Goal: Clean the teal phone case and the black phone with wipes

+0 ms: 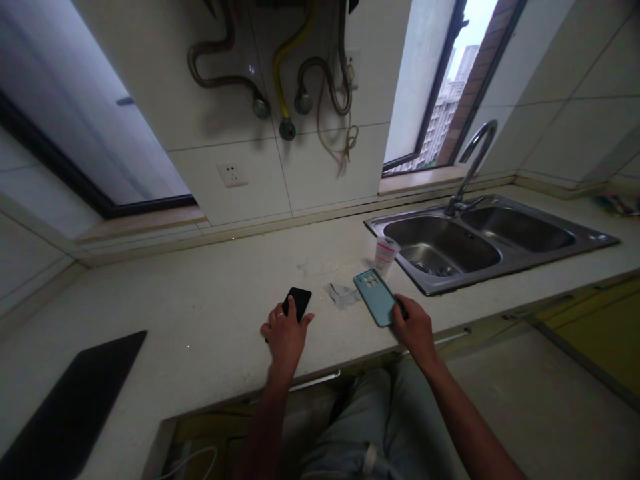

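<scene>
A black phone point(299, 301) lies on the white countertop under my left hand point(287, 335). The index finger reaches onto its dark surface, and the thumb and other fingers are spread to either side. The palm hides the phone's lower part. To the right, my right hand point(414, 325) grips the lower right edge of a teal phone case point(376, 299), its camera cutout facing up. Whether a phone sits inside the case I cannot tell. A small dark piece shows at the right fingers, too unclear to name. A crumpled grey scrap point(343, 295) lies between the hands.
A clear plastic cup with red bands point(386, 255) stands behind the case, close to the double steel sink point(425, 288) and its faucet point(473, 167). A black flat panel point(80, 400) lies at the left. Hoses and valves point(286, 127) hang on the tiled wall.
</scene>
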A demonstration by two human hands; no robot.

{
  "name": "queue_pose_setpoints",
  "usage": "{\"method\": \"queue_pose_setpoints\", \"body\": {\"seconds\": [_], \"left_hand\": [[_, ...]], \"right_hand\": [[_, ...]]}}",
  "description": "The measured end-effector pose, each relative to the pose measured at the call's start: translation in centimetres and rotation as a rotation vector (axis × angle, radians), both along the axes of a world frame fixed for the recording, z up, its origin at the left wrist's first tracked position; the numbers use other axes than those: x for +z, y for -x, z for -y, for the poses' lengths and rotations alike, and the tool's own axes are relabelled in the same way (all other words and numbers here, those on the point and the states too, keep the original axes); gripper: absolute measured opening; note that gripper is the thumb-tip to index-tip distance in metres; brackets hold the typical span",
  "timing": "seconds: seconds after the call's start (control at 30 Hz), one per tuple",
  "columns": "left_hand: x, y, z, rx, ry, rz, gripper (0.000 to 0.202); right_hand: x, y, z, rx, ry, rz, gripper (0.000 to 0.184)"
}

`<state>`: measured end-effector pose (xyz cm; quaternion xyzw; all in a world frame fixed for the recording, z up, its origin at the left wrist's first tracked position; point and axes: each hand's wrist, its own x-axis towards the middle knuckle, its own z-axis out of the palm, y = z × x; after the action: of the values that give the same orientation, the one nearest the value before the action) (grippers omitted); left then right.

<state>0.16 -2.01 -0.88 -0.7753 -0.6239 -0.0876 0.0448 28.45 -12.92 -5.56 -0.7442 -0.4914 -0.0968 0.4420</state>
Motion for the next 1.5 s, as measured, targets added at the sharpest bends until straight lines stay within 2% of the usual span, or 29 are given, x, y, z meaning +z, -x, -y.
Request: {"method": "queue_pose_setpoints", "body": {"seconds": [0.27, 0.4, 0.57, 0.7, 0.83, 0.9, 0.97, 1.03, 1.1, 1.23, 1.37, 1.43, 1.5], "left_hand": [[0.0, -0.3, 0.1, 0.013, -0.001, -0.019, 0.065], [0.5, -0.5, 0.4, 0.008, 0.035, -0.017, 0.063], [0.6, -0.6, 0.4, 0.003, 0.048, -0.008, 0.063], [0.7, -0.5, 0.1, 0.014, 0.1, -0.01, 0.065], [1.7, -1.4, 0.2, -0.023, 0.082, 0.02, 0.067], [2.3, -2.5, 0.3, -0.107, 0.068, 0.119, 0.067], [2.9, -4.0, 0.3, -0.258, 0.086, 0.297, 0.064], [3.1, -5.7, -0.1, -0.43, 0.149, 0.522, 0.061], [2.9, -7.5, -0.8, -0.506, 0.21, 0.706, 0.058], [2.2, -10.6, -2.5, -0.493, 0.306, 0.903, 0.057], [1.8, -12.5, -3.4, -0.463, 0.363, 1.071, 0.053], [1.8, -13.0, -3.8, -0.434, 0.42, 1.188, 0.052], [1.9, -13.3, -4.1, -0.39, 0.499, 1.327, 0.055]], "right_hand": [[1.2, 1.0, 0.5, -0.012, 0.107, 0.14, 0.03], [1.6, 1.2, 0.6, 0.012, 0.166, 0.107, 0.029], [1.7, 0.0, 0.2, 0.059, -0.003, -0.123, 0.033], [2.8, -2.4, -1.8, 0.065, -0.09, -0.375, 0.049], [4.4, -4.6, -5.5, 0.16, -0.082, -0.531, 0.082], [4.9, -5.3, -7.4, 0.25, -0.018, -0.576, 0.081], [5.0, -5.6, -8.8, 0.301, -0.017, -0.585, 0.07], [5.0, -5.6, -9.6, 0.281, -0.06, -0.575, 0.059], [5.0, -5.5, -10.1, 0.244, -0.097, -0.563, 0.056], [5.6, -5.2, -10.6, 0.259, -0.083, -0.487, 0.07], [6.9, -4.8, -10.8, 0.228, -0.093, -0.424, 0.047], [7.5, -4.2, -10.4, 0.181, -0.155, -0.466, 0.045], [8.0, -3.1, -9.5, 0.134, -0.274, -0.606, 0.046]]}}
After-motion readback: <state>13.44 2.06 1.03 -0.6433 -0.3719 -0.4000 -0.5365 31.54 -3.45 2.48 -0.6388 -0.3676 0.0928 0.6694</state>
